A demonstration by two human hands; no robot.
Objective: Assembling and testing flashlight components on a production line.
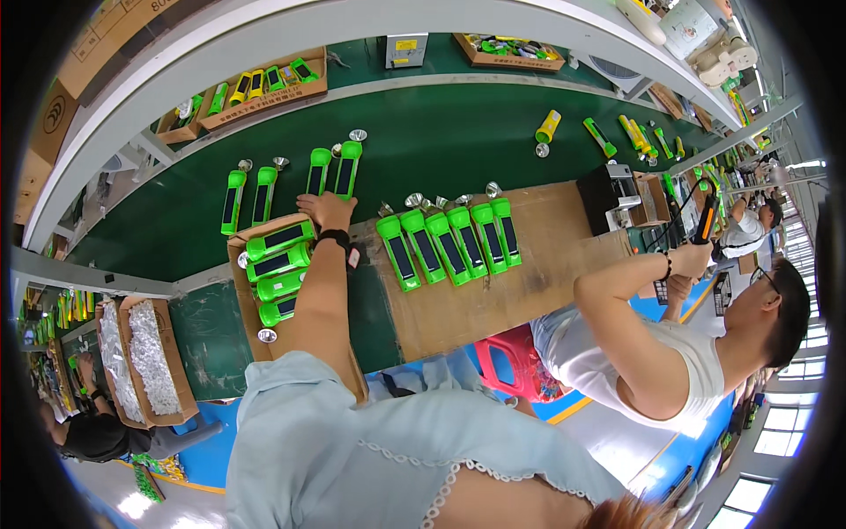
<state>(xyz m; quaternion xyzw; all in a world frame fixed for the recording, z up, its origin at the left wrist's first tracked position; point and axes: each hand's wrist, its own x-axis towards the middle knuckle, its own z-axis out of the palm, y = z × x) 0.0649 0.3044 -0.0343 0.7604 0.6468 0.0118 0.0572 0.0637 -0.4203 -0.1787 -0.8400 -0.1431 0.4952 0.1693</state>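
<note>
My left hand (pixel 328 212) reaches over the green bench, a dark band around its wrist. Its fingers close on the lower end of a green flashlight (pixel 318 169) with a dark panel; part of that end is hidden under them. Right beside it, touching or nearly touching the fingers, lies a second green flashlight (pixel 348 169). Under my forearm sits an open cardboard box (pixel 243 304) holding several similar flashlights (pixel 278 264) laid crosswise. Two more green flashlights (pixel 233 203) lie left of the hand, with loose silver reflector cups near their heads. My right hand is not in view.
A row of green flashlights (pixel 449 247) lies on a cardboard sheet (pixel 538 229) to the right. Farther back are a yellow flashlight (pixel 548 127) and a box of flashlights (pixel 264 99). A co-worker (pixel 652 353) at right holds an orange-and-black tool (pixel 705 219). Trays of silvery parts (pixel 154 366) stand left.
</note>
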